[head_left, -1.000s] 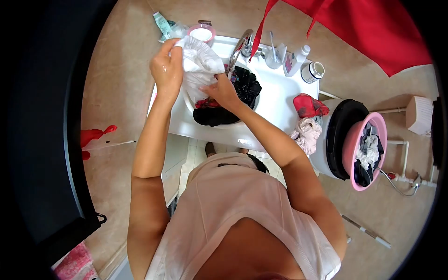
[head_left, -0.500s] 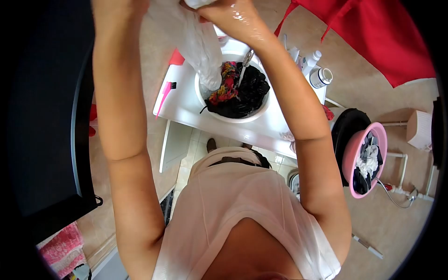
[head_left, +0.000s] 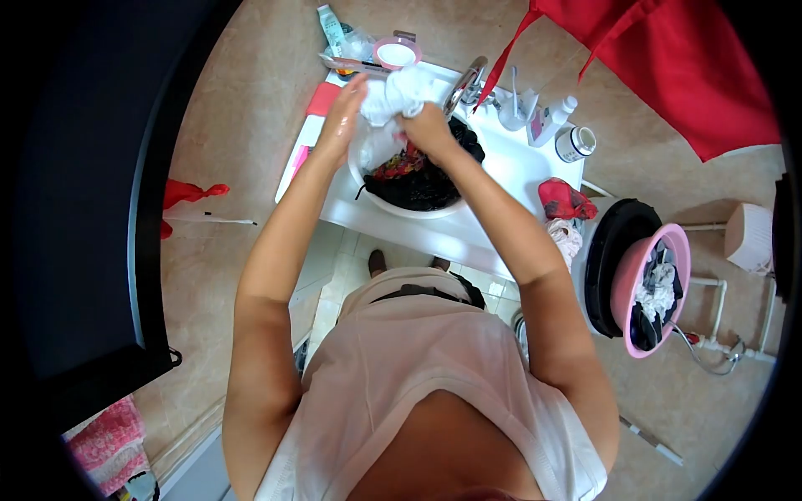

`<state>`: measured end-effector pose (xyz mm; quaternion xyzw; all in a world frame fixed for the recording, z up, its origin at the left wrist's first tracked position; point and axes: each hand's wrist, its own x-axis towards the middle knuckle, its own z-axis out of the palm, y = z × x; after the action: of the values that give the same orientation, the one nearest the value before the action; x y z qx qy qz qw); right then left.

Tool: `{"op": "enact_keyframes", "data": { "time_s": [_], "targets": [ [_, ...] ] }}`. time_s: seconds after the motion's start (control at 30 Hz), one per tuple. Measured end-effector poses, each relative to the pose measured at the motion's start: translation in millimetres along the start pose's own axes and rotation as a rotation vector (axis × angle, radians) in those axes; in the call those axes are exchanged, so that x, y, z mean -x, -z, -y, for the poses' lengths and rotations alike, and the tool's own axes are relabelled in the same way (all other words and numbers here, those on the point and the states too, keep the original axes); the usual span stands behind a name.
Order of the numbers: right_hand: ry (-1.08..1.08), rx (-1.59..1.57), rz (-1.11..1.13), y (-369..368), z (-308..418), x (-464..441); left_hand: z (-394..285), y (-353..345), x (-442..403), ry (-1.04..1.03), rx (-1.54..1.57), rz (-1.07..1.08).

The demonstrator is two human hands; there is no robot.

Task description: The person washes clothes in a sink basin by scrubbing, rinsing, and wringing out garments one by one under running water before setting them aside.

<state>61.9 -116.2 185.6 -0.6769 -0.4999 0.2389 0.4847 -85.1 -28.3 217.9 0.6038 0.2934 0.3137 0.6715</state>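
Note:
My right hand (head_left: pixel 428 132) is closed on a bunched wet white cloth (head_left: pixel 394 96), held over the white basin (head_left: pixel 361 185). Beside the cloth, on its left, is my left hand (head_left: pixel 341 123); its fingers look stretched out and slightly blurred. A thin, pale part of the cloth hangs down into the basin. Black wet clothing (head_left: pixel 418 194) and a colourful patterned cloth (head_left: pixel 393 169) lie in that basin, partly hidden by my right hand and forearm. Behind my right hand, the chrome faucet (head_left: pixel 464 83) rises from the white sink (head_left: pixel 510 167).
A toothbrush cup (head_left: pixel 518 111), a white bottle (head_left: pixel 551 119) and a jar (head_left: pixel 576 144) stand at the sink's right. Red cloth (head_left: pixel 566 200) lies by its right edge. A pink basin (head_left: pixel 625 292) holds laundry. Red fabric (head_left: pixel 660 67) hangs at the upper right.
Both hands have come down and nearer the basin with the white cloth. My left hand now lies alongside the cloth with stretched fingers. The running water from the faucet is no longer visible.

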Motion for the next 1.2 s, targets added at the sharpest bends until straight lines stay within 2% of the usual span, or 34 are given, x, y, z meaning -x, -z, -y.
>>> {"op": "enact_keyframes", "data": {
  "time_s": [0.03,0.07,0.1,0.13,0.2,0.27,0.3,0.33,0.37,0.4,0.5,0.6,0.7,0.73,0.77,0.8,0.87,0.9,0.93,1.0,1.07,1.1,1.13,1.2],
  "targets": [
    [0.027,0.217,0.011,6.8,1.4,-18.0,1.7,5.0,6.7,-0.026,0.01,-0.1],
    [0.277,0.402,-0.052,23.1,33.7,-23.7,14.1,13.5,9.3,-0.003,0.044,-0.094],
    [0.174,0.216,-0.066,31.9,55.8,-34.2,34.3,23.0,9.6,0.017,0.079,-0.087],
    [0.475,0.072,-0.245,33.9,68.5,-45.9,45.2,26.7,11.0,0.038,0.115,-0.081],
    [0.219,-0.263,-0.056,60.0,152.3,-40.3,49.9,15.1,18.5,0.051,0.041,-0.052],
    [0.829,0.11,-0.263,76.4,183.6,-68.1,62.8,6.7,22.7,0.013,-0.109,0.034],
    [0.906,0.119,-0.307,80.0,201.5,-72.7,55.5,-6.3,24.0,-0.087,-0.147,-0.033],
    [0.354,-0.63,-0.016,85.1,252.6,-42.1,46.9,-13.3,20.2,-0.068,-0.149,-0.056],
    [0.914,-0.149,-0.225,85.3,239.2,-77.4,37.2,-19.1,12.1,-0.048,-0.149,-0.08],
    [0.972,-0.017,-0.278,93.3,247.5,-77.2,27.0,-24.4,4.7,-0.03,-0.147,-0.107],
    [0.849,0.267,-0.313,104.1,258.3,-51.0,-3.8,-37.4,-5.5,0.045,-0.029,-0.184],
    [0.669,0.594,-0.34,109.0,253.7,-23.6,16.8,-32.7,-12.6,0.092,-0.049,-0.273],
    [0.522,0.826,-0.291,94.4,210.1,-4.1,95.2,-13.1,-24.2,0.121,-0.519,-0.195],
    [0.494,0.872,-0.265,85.8,187.0,3.3,106.1,-20.3,-11.1,0.03,-0.653,-0.266],
    [0.552,0.882,-0.303,68.8,149.2,5.7,112.0,-19.8,-7.1,0.126,-0.92,-0.085],
    [0.451,0.888,-0.194,58.5,126.6,15.7,118.4,-16.2,-4.8,0.223,-1.181,0.103],
    [0.268,0.925,0.017,42.4,77.3,30.7,215.2,8.7,2.0,-0.516,-0.679,-0.135],
    [0.216,0.953,0.067,35.9,41.0,36.4,205.0,7.3,12.0,-0.458,-0.699,-0.111],
    [0.051,1.007,0.13,30.4,13.7,41.9,149.4,-11.8,16.2,0.073,-1.222,0.159],
    [0.006,1.074,0.104,24.4,-35.7,62.9,152.8,-18.1,22.9,-0.051,-1.433,0.169],
    [-0.053,0.774,0.258,17.7,-84.3,80.7,166.6,-21.7,21.3,0.011,-1.45,0.137],
    [-0.149,0.484,0.372,10.8,-106.0,87.5,173.2,-23.8,18.7,0.041,-1.458,0.122],
    [-0.183,0.38,0.46,10.0,-113.6,89.2,177.2,-26.9,16.2,0.05,-1.47,0.136],
    [-0.092,0.503,0.316,-0.6,-127.4,90.0,184.8,-33.0,10.4,0.066,-1.494,0.164]
  ]
}}
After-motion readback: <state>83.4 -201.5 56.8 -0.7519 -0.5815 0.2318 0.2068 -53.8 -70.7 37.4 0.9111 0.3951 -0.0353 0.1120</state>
